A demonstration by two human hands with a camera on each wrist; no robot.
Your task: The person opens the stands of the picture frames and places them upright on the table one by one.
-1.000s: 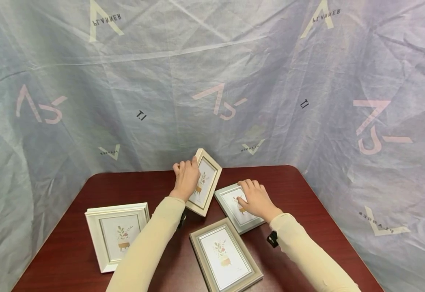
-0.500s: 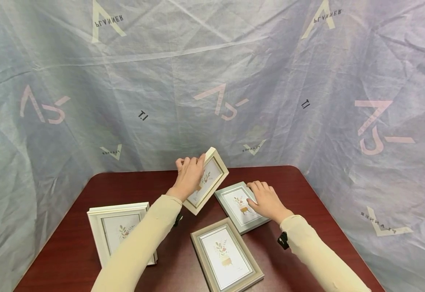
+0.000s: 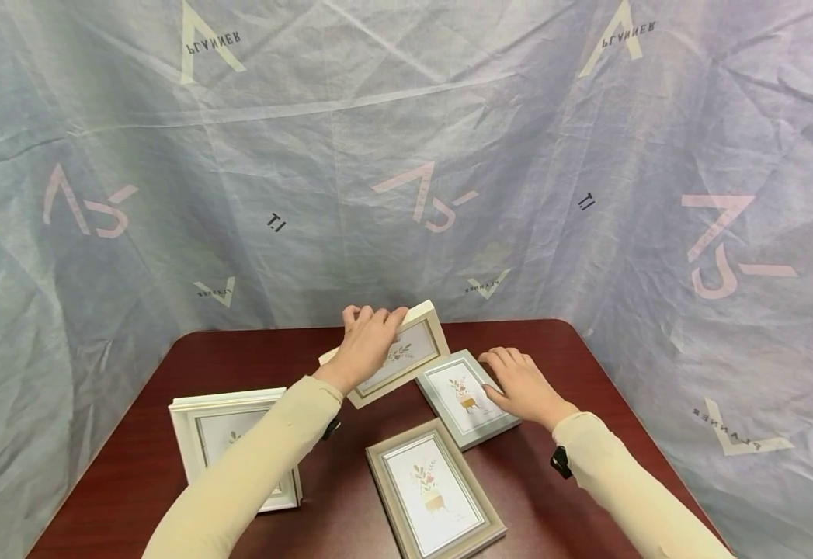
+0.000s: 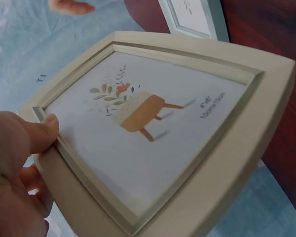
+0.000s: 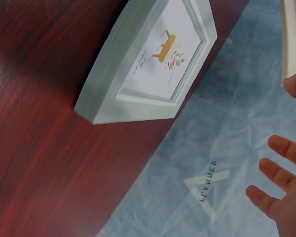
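My left hand [image 3: 371, 341] grips a cream picture frame [image 3: 416, 349] by one edge, raised over the back of the table and tilted. In the left wrist view its thumb [image 4: 47, 129] lies on the front border, with other fingers curled behind. The frame holds a print of a flower pot on legs. Beside a pale grey-green picture frame [image 3: 469, 400], which lies face up, my right hand [image 3: 528, 388] hovers with nothing in its grasp. Its fingers [image 5: 283, 150] are spread apart in the right wrist view. Whether a fingertip touches that frame, I cannot tell.
A champagne-coloured picture frame [image 3: 441, 497] lies face up at the near middle of the dark red table [image 3: 546, 349]. At the left stands a white picture frame [image 3: 189, 435], partly covered by my left sleeve. Grey printed cloth [image 3: 350, 194] hangs behind the table.
My left hand has moved slightly right and turned the cream frame from near upright toward sideways. The right hand has drawn right, off the grey-green frame's picture.
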